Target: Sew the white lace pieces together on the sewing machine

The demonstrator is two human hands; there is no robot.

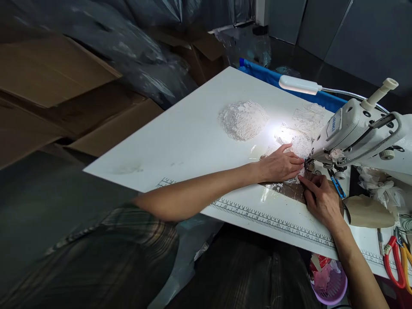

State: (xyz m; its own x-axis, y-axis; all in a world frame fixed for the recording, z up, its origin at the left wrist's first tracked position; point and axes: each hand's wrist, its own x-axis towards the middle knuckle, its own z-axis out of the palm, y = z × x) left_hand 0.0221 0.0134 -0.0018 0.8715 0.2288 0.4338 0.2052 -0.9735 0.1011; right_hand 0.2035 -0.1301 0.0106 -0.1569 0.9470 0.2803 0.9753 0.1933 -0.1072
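My left hand (280,164) lies flat on a piece of white lace (298,146) beside the needle of a white sewing machine (357,133), fingers stretched toward the presser foot. My right hand (320,198) rests just in front of the needle, fingers curled and pressing the lace edge down on the white table (193,137). A separate heap of white lace (243,120) lies further back on the table.
A lamp (299,84) on a flexible neck lights the needle area. Red and yellow scissors (397,257) lie at the right edge. A purple basket (330,283) hangs below the table. Cardboard boxes (64,94) and plastic bags stand to the left. A printed ruler (277,223) runs along the table front.
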